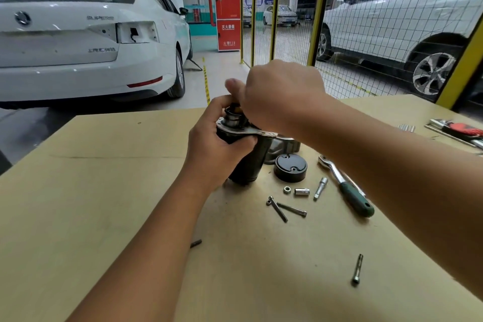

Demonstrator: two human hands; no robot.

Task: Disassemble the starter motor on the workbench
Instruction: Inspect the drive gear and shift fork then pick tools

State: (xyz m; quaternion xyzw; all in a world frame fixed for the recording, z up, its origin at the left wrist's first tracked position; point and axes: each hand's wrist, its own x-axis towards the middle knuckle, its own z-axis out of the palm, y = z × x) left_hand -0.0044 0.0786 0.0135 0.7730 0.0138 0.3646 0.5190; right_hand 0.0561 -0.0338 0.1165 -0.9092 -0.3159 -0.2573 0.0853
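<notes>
The dark starter motor [248, 165] stands upright on the workbench [104, 191], with a silver flange plate and a round metal part at its top. My left hand [219, 144] grips the upper body just under the flange. My right hand [277, 97] reaches over the top, fingers curled down onto the top part; what they hold is hidden. A black round end cap [290, 167] lies just right of the motor. Behind it sits a grey metal housing [283, 144].
A green-handled ratchet [347, 188] lies to the right, with an extension bar [320, 188], a socket [302, 191] and a nut [287, 189] near it. Two long bolts [283, 209] cross in front. Another bolt [357, 269] lies nearer me. A tool case [454, 131] sits far right.
</notes>
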